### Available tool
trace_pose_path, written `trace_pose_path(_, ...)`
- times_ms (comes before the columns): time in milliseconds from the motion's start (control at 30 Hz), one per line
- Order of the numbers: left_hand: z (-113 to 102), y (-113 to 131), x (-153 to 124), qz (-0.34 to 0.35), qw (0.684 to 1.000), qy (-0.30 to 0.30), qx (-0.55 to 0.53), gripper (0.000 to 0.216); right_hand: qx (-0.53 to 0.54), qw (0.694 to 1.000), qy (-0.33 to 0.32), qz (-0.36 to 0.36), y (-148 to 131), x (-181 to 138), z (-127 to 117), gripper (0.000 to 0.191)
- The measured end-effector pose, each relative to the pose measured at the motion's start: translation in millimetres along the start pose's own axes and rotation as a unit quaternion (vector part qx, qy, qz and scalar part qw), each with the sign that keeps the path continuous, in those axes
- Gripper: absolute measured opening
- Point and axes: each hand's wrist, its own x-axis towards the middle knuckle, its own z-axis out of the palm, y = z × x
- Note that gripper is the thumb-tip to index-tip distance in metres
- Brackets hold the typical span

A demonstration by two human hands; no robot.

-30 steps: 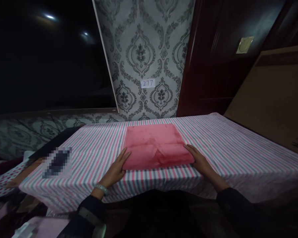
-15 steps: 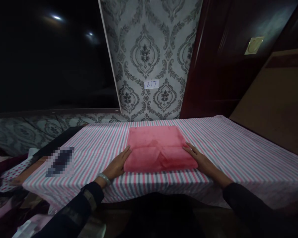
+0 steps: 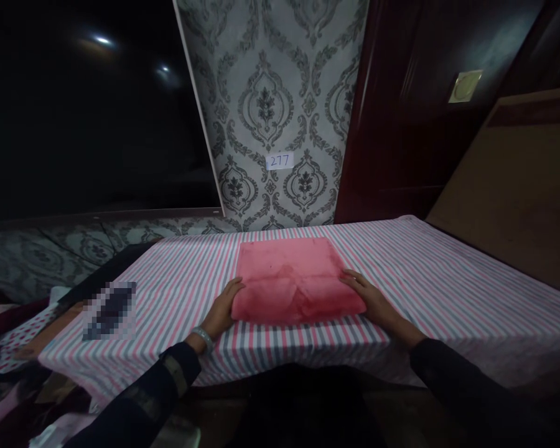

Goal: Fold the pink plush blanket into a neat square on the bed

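Note:
A folded pink plush cloth [image 3: 284,280] lies on a striped tablecloth [image 3: 186,298], close to the table's front edge. A crease crosses its middle, and a darker red patch shows at the front right. My left hand [image 3: 221,305] rests against the left side of the cloth, its fingers stretched forward along the edge. On the opposite side, my right hand [image 3: 368,298] touches the right edge with fingers extended and slightly apart. Parts of both hands beneath the fingers are hidden.
Behind the table stands a patterned wall with a "277" label [image 3: 280,160]. A large dark screen [image 3: 93,112] is at left. At right, a brown board [image 3: 518,193] leans by the table. A blurred-out dark item [image 3: 109,311] lies on the left side.
The view has shifted slightly. Both hands stay at the sides of the pink cloth, the right one a little closer in. The cloth's front looks slightly more rounded.

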Motion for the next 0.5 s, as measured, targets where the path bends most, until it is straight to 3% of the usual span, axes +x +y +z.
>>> trace_pose_path(100,-11.8,1.1,12.4,0.004,1.000,0.016,0.012,0.048,0.034,0.998,0.048,0.015,-2.9,20.2,-7.7,0.043)
trace_pose_path(233,-30.9,1.5,34.2,0.022,0.999,0.040,0.024,0.044,0.071,0.991,0.108,0.029,-18.0,61.2,-23.2,0.033)
trace_pose_path(367,-54.4,13.5,64.0,0.002,0.993,0.094,-0.070,0.044,0.103,0.982,0.152,0.041,-44.1,102.5,-49.8,0.027)
trace_pose_path(500,-87.3,37.3,95.8,-0.060,0.956,0.183,-0.222,0.044,0.090,0.967,0.208,0.120,-68.1,135.7,-86.3,0.019)
